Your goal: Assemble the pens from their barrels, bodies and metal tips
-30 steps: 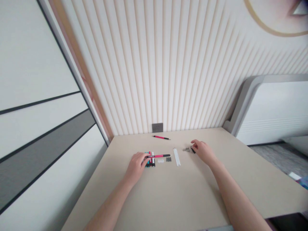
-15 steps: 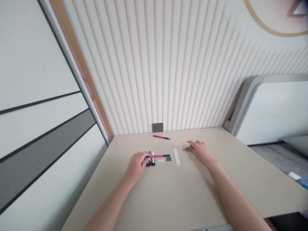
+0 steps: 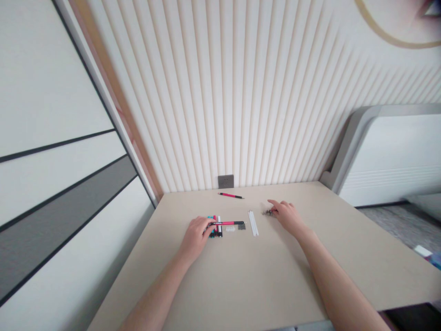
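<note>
My left hand (image 3: 195, 236) is closed on one end of a red-and-black pen (image 3: 229, 223), which points right, level above the table. Beneath that hand, partly hidden by it, lie several pen barrels (image 3: 219, 227) in teal, pink and white with black ends. My right hand (image 3: 286, 216) has its index finger stretched out, and its thumb is at a small pile of grey metal pieces (image 3: 267, 213), too small to make out for certain. Between the hands are thin white rods (image 3: 253, 223), small clear pieces (image 3: 230, 228) and small dark grey pieces (image 3: 241, 226).
Another red-and-black pen (image 3: 230, 196) lies near the back of the beige table (image 3: 237, 280). A dark wall socket (image 3: 226, 181) sits just above the table's back edge. A white cabinet (image 3: 69, 207) stands at the left, and a grey-white headboard (image 3: 389, 151) at the right.
Both hands and the pen stay almost in place. The whole view has shifted very slightly.
</note>
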`<state>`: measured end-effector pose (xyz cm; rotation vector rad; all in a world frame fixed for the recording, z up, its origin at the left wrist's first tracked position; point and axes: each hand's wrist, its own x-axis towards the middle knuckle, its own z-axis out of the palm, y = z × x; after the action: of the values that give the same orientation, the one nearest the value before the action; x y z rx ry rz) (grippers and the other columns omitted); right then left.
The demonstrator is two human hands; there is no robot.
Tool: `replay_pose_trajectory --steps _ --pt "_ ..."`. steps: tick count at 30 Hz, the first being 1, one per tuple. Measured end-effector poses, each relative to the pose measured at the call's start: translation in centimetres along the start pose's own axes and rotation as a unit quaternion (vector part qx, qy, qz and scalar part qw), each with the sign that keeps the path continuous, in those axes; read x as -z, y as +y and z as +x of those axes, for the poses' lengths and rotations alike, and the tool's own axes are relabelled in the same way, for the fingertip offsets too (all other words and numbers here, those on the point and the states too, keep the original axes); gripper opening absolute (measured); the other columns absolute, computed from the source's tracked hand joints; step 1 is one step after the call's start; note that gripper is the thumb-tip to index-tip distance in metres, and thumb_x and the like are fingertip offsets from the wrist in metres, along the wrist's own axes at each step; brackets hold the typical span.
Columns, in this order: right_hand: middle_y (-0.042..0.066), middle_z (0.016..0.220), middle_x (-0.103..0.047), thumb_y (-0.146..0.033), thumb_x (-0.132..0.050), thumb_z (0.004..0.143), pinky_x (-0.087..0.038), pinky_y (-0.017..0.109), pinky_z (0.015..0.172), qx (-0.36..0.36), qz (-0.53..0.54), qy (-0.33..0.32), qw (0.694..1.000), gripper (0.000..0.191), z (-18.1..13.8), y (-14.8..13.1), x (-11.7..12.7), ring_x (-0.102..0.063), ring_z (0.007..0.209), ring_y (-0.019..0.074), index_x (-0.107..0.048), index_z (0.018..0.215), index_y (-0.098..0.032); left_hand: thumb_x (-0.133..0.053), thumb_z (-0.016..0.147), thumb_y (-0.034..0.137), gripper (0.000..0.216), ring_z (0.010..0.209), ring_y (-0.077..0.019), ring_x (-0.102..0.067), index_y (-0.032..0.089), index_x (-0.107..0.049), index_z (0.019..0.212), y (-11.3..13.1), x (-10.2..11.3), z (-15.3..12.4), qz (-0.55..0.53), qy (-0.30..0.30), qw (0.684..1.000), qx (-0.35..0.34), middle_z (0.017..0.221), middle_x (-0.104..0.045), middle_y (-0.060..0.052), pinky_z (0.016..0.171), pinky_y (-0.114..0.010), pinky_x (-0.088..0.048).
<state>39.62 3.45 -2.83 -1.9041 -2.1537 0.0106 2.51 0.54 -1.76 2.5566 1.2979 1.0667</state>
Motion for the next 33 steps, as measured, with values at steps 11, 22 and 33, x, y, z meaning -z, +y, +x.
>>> replay_pose_trajectory --steps 11,22,33 --pt "0.008 0.106 -0.072 -0.017 -0.046 0.093 -0.038 0.036 0.087 0.001 0.034 0.045 0.998 0.038 -0.2 -0.2 0.8 -0.061 0.103 0.0241 -0.057 0.128 -0.022 -0.05 0.097 0.033 0.018 0.083 -0.0199 -0.061 0.022 -0.063 0.097 0.0 0.0 0.0 -0.001 -0.002 1.0 -0.001 0.086 -0.067 -0.003 0.079 -0.033 -0.046" --pt "0.009 0.1 -0.071 -0.037 -0.034 0.101 -0.042 0.033 0.088 0.171 0.294 0.019 0.94 0.039 -2.4 -10.6 0.2 -0.062 0.095 0.0214 -0.068 0.107 -0.02 -0.05 0.097 0.032 0.017 0.084 -0.0191 -0.061 0.021 -0.063 0.1 0.3 0.0 -0.1 -0.02 0.024 0.999 -0.007 0.087 -0.066 -0.003 0.079 -0.033 -0.047" --pt "0.001 0.069 -0.061 -0.031 -0.041 0.1 -0.038 0.026 0.067 0.157 0.304 -0.015 0.939 0.035 -2.4 -10.6 0.2 -0.055 0.067 0.0153 -0.062 0.074 -0.019 -0.057 0.094 0.033 0.016 0.082 -0.0186 -0.061 0.02 -0.067 0.094 0.7 0.0 -0.1 -0.039 0.007 0.999 -0.032 0.085 -0.069 -0.003 0.077 -0.032 -0.046"
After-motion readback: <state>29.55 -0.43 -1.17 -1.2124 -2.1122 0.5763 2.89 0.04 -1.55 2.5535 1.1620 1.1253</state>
